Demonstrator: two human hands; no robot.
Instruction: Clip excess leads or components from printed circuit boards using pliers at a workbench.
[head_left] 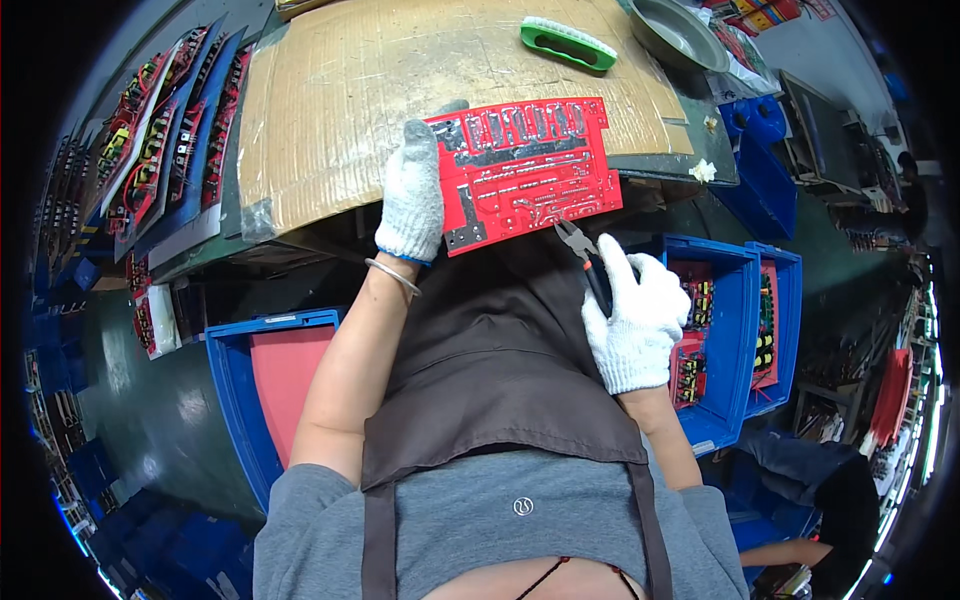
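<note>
Above centre, the white-gloved left hand (412,198) is pinching a red rectangular circuit board (535,172) (seemingly tilted for viewing); the white-gloved right hand (636,318) is gripping black-orange metal cutters (592,271).

A red circuit board (530,175) is being held by its left edge in the gloved left hand (412,195), its soldered face being turned toward the camera, while cutters (592,270) are being gripped in the gloved right hand (637,315), their tips being held at the board's lower edge, where contact cannot be told. Beyond both grips, a green brush (562,50) is being supported, bristles up, by a cardboard sheet (340,110). To the right of the cutters' grip, populated boards (690,378) are being held in a blue bin (725,365), and below and left of the left hand's grip a pink sheet (285,370) is being contained in another bin (235,410).
</note>
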